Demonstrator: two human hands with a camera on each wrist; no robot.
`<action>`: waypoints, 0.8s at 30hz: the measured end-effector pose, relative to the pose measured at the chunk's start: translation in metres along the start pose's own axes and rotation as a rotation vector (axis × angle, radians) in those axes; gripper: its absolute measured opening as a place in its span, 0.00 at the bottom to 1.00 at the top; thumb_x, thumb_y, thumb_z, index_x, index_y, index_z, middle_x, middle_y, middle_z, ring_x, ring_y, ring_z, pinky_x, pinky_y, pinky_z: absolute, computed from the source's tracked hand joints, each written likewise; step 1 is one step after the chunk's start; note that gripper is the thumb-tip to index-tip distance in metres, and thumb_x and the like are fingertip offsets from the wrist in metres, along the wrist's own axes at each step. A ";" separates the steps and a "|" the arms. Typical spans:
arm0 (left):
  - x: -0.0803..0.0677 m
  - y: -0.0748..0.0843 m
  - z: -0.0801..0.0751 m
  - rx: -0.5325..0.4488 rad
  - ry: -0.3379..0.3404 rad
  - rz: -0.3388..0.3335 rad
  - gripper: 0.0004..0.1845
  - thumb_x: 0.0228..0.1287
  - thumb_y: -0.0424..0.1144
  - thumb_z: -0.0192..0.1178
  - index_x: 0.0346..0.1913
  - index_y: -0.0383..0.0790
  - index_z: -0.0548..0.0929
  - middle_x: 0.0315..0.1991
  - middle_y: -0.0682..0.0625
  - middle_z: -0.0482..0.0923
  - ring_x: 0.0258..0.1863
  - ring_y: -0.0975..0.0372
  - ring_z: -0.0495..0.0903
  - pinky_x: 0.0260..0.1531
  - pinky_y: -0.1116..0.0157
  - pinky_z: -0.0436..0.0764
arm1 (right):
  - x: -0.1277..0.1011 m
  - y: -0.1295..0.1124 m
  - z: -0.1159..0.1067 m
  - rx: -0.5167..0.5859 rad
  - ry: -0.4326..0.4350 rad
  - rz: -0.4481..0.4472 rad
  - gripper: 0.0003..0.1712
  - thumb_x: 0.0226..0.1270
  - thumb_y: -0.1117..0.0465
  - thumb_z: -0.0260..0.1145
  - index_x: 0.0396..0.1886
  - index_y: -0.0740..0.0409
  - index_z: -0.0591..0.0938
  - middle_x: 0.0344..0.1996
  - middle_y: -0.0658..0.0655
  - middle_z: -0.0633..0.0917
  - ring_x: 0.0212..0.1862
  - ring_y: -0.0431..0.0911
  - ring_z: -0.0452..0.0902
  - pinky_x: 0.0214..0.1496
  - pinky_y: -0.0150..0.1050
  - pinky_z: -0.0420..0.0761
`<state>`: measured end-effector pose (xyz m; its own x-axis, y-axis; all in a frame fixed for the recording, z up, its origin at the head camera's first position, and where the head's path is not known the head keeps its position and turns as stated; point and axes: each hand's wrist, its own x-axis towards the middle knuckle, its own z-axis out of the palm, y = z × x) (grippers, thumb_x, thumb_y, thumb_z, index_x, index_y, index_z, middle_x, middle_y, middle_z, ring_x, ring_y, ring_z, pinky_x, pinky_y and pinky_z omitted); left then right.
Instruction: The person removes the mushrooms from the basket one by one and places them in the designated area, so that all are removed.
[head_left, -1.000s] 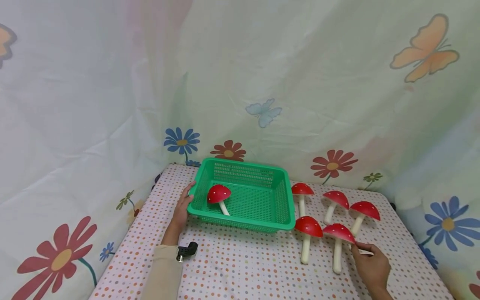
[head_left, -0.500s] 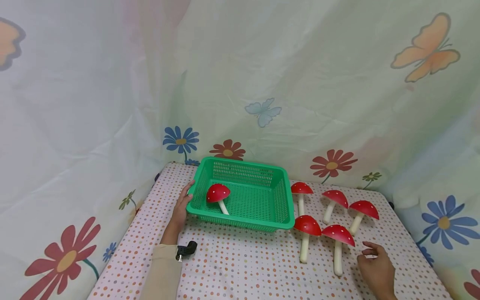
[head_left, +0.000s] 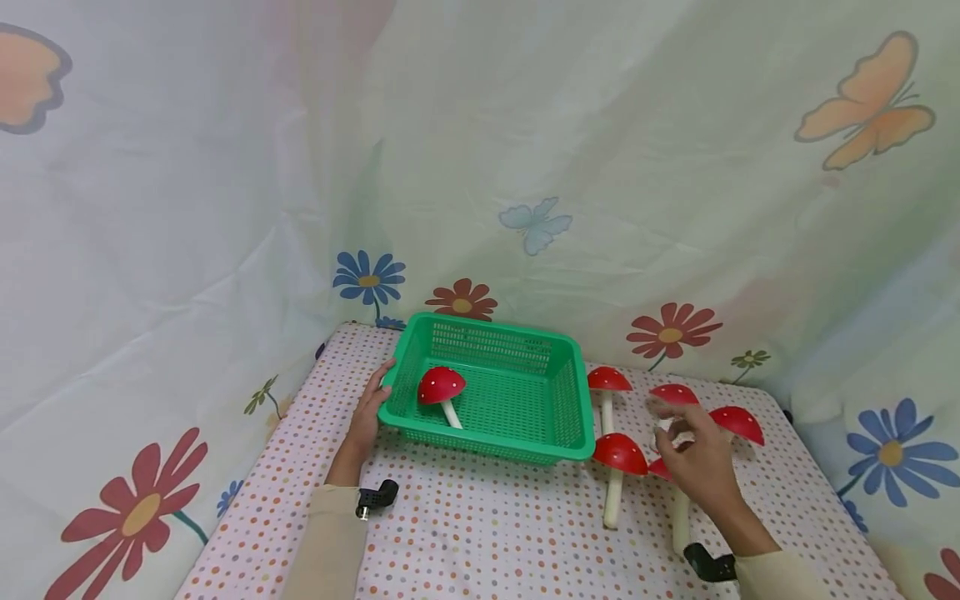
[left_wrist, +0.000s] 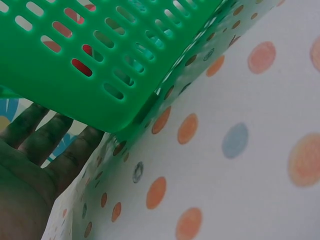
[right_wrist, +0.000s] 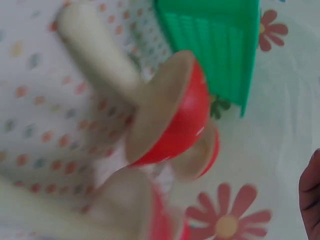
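A green plastic basket (head_left: 491,446) stands at the back of the table, one toy mushroom (head_left: 441,385) with a white-dotted red cap lying in its left part. My left hand (head_left: 365,419) rests with extended fingers against the basket's left side; the left wrist view shows those fingers (left_wrist: 75,155) touching its wall. To the basket's right lie several more toy mushrooms with pale stems, among them a front one (head_left: 619,454) and a far-right one (head_left: 738,423). Above this group hovers my right hand (head_left: 701,458), fingers loosely bent, nothing seen in it. It partly covers two mushrooms.
Dotted cloth (head_left: 480,533) covers the table. A hanging cloth (head_left: 465,150) printed with flowers and butterflies rises behind and at both sides. Small black devices are worn at the left wrist (head_left: 377,500) and right wrist (head_left: 708,564).
My right hand let go of the front-right mushroom, drew back to the right, then moved up and left over the group. The left hand and basket stayed in place.
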<state>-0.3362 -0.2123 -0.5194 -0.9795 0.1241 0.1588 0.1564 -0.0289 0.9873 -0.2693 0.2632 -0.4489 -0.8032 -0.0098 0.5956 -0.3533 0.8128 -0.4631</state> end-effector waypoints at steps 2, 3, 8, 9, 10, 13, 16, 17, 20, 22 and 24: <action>0.001 0.000 0.000 0.007 -0.004 0.001 0.28 0.79 0.37 0.35 0.78 0.45 0.53 0.80 0.45 0.42 0.79 0.47 0.40 0.74 0.40 0.44 | 0.016 -0.010 0.009 0.010 -0.045 -0.073 0.21 0.53 0.76 0.71 0.47 0.60 0.81 0.42 0.56 0.81 0.34 0.33 0.70 0.27 0.25 0.76; 0.001 0.000 0.000 0.009 -0.005 0.002 0.28 0.79 0.37 0.35 0.78 0.45 0.53 0.80 0.45 0.42 0.79 0.47 0.41 0.74 0.41 0.44 | 0.024 -0.015 0.014 0.013 -0.069 -0.109 0.21 0.53 0.76 0.71 0.47 0.60 0.81 0.42 0.56 0.81 0.34 0.35 0.71 0.27 0.26 0.77; 0.001 -0.001 -0.002 0.006 -0.001 -0.003 0.28 0.79 0.38 0.36 0.78 0.46 0.53 0.80 0.45 0.42 0.79 0.47 0.41 0.74 0.40 0.44 | 0.065 -0.042 0.039 0.068 -0.205 -0.268 0.20 0.55 0.73 0.73 0.47 0.58 0.80 0.43 0.55 0.81 0.34 0.43 0.74 0.26 0.30 0.79; 0.000 -0.001 -0.002 0.006 0.002 -0.006 0.28 0.79 0.38 0.36 0.78 0.46 0.53 0.80 0.45 0.42 0.79 0.46 0.41 0.74 0.40 0.44 | 0.072 -0.048 0.044 0.081 -0.232 -0.298 0.20 0.55 0.73 0.73 0.47 0.58 0.80 0.43 0.55 0.81 0.34 0.43 0.74 0.26 0.30 0.78; 0.000 -0.002 -0.001 0.008 0.003 -0.009 0.28 0.79 0.39 0.36 0.78 0.46 0.53 0.80 0.45 0.42 0.79 0.46 0.40 0.74 0.39 0.43 | 0.079 -0.052 0.049 0.093 -0.251 -0.330 0.20 0.55 0.73 0.73 0.47 0.58 0.80 0.43 0.55 0.81 0.34 0.44 0.74 0.25 0.29 0.77; -0.001 -0.002 -0.001 0.029 0.006 -0.010 0.28 0.79 0.39 0.36 0.78 0.46 0.54 0.81 0.45 0.41 0.79 0.45 0.39 0.73 0.38 0.43 | 0.099 -0.065 0.063 0.076 -0.290 -0.422 0.18 0.56 0.72 0.72 0.45 0.57 0.80 0.43 0.54 0.81 0.33 0.45 0.74 0.28 0.30 0.76; -0.001 -0.001 -0.001 0.043 0.015 -0.006 0.27 0.79 0.39 0.36 0.78 0.46 0.54 0.81 0.45 0.41 0.79 0.44 0.38 0.73 0.37 0.43 | 0.114 -0.075 0.081 0.008 -0.345 -0.503 0.15 0.58 0.71 0.70 0.44 0.55 0.81 0.42 0.54 0.81 0.33 0.46 0.75 0.31 0.34 0.77; -0.002 -0.001 -0.001 0.045 0.019 -0.006 0.27 0.78 0.39 0.36 0.78 0.46 0.55 0.81 0.45 0.41 0.79 0.44 0.38 0.73 0.37 0.43 | 0.118 -0.079 0.088 -0.015 -0.373 -0.522 0.15 0.59 0.70 0.70 0.45 0.55 0.82 0.42 0.53 0.81 0.33 0.46 0.76 0.32 0.35 0.78; -0.002 -0.001 -0.002 0.042 0.023 -0.010 0.27 0.79 0.39 0.36 0.78 0.46 0.55 0.81 0.45 0.41 0.79 0.44 0.38 0.73 0.38 0.42 | 0.126 -0.086 0.110 -0.082 -0.451 -0.552 0.14 0.61 0.68 0.69 0.46 0.53 0.82 0.42 0.52 0.82 0.37 0.45 0.80 0.35 0.37 0.82; -0.001 -0.003 -0.002 0.041 0.018 -0.012 0.28 0.79 0.39 0.36 0.78 0.45 0.54 0.81 0.44 0.40 0.79 0.44 0.37 0.73 0.37 0.43 | 0.130 -0.088 0.124 -0.126 -0.483 -0.570 0.13 0.62 0.67 0.68 0.47 0.53 0.83 0.43 0.52 0.82 0.39 0.44 0.82 0.37 0.38 0.83; 0.000 -0.004 -0.002 0.040 0.011 -0.014 0.28 0.79 0.39 0.36 0.78 0.46 0.54 0.81 0.45 0.40 0.79 0.44 0.37 0.73 0.38 0.43 | 0.132 -0.091 0.136 -0.208 -0.503 -0.618 0.12 0.63 0.66 0.68 0.47 0.53 0.82 0.43 0.51 0.83 0.42 0.44 0.82 0.39 0.38 0.84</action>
<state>-0.3374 -0.2140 -0.5231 -0.9830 0.1132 0.1447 0.1470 0.0126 0.9891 -0.4085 0.1090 -0.4175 -0.6291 -0.7107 0.3149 -0.7460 0.6658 0.0122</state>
